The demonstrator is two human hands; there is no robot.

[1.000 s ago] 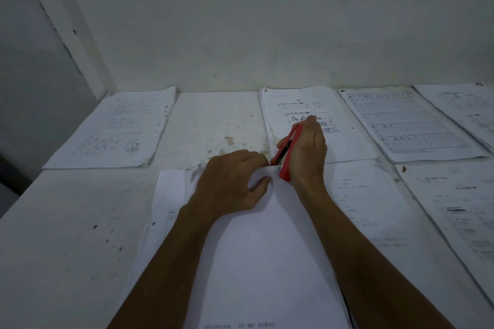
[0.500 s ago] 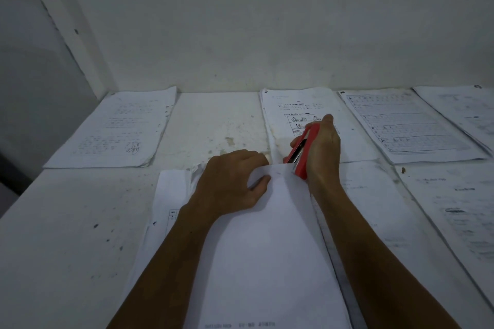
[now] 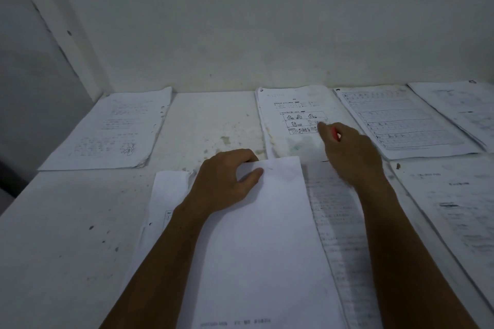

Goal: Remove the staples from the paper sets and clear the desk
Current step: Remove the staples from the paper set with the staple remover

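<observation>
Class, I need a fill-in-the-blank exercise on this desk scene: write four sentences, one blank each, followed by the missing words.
1. The left hand pinches the top edge of a ____ sheet of paper.
2. The right hand grips a tool whose colour is ____.
3. The right hand is above the worksheet with cartoon drawings, which lies against the ____ at the back.
4. The paper set with holes punched along one edge lies at the far ____ of the desk.

Missing words: blank; red; wall; left
</observation>
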